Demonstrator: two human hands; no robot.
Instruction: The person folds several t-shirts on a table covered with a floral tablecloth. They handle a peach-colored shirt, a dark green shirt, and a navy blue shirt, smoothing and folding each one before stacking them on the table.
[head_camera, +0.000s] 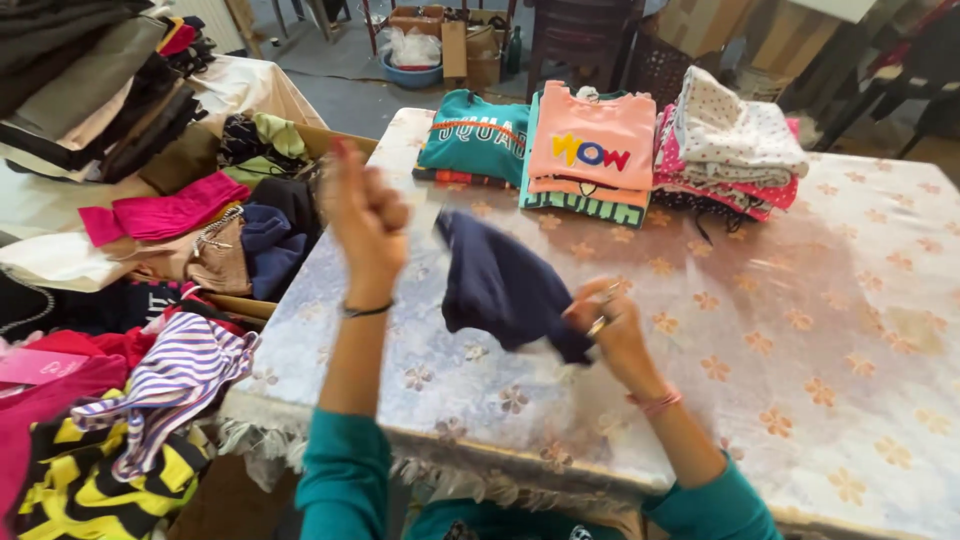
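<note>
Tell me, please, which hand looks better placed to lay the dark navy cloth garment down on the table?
Probably the right hand: it grips the dark navy cloth garment low, near the floral-covered table. The left hand is raised higher.

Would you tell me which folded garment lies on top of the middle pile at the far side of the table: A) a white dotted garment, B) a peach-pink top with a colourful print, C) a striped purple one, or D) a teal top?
B: the peach-pink top with its colourful print crowns the middle pile, between the teal top and the white dotted garment, beyond the navy garment held by both hands.
</note>
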